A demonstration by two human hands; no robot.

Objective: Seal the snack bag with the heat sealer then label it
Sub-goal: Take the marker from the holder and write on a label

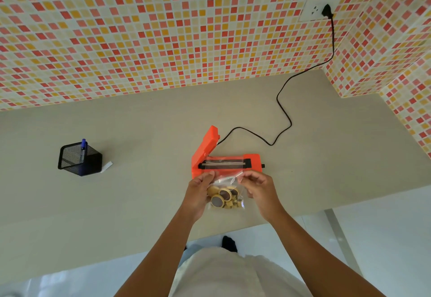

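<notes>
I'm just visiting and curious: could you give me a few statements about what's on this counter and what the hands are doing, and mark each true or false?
1. The orange heat sealer has its lid raised. True.
2. Only the left hand holds the snack bag. False: the right hand pinches its top too.
3. The sealer's cord lies unplugged. False: it runs to the wall socket.
4. A blue marker stands in the black mesh holder. True.
5. The bag is empty. False: it holds round snacks.
</notes>
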